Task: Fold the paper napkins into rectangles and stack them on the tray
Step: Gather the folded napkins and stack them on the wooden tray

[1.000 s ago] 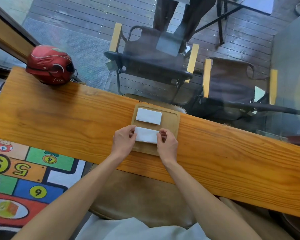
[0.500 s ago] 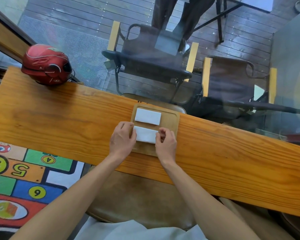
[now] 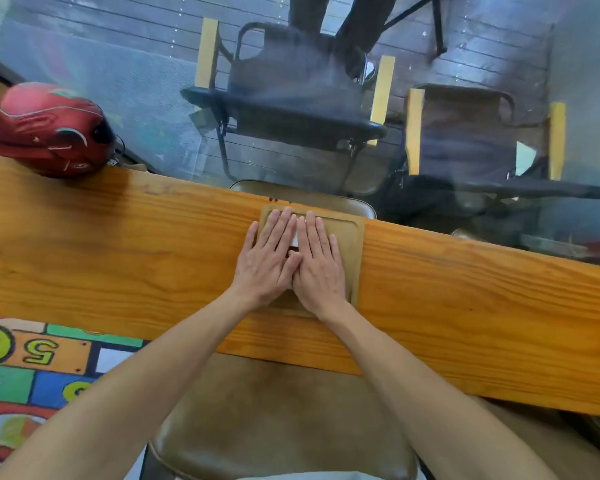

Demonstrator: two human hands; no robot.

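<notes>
**Both palms flat on the tray**

At the far left a red helmet (image 3: pixel 51 129) sits on the back edge of the wooden table (image 3: pixel 118 251), with a game mat (image 3: pixel 32 362) on the floor below it.

Near the middle, the left hand (image 3: pixel 269 259) lies palm down on the left part of the tray (image 3: pixel 354 251), fingers (image 3: pixel 278 226) straight, close together and gripping nothing. Its thumb meets the right hand's thumb.

Between the two hands a sliver of white napkin (image 3: pixel 295 240) shows; the rest lies hidden under the palms, so whether one or more napkins are there cannot be told. It sits on the tray.

The right hand (image 3: pixel 321 268) lies flat just beside the left, fingers extended and close together, holding nothing, pressing down. The tray's right rim stays bare.

Beyond the table, through glass, stand two dark chairs (image 3: pixel 291 109).
</notes>
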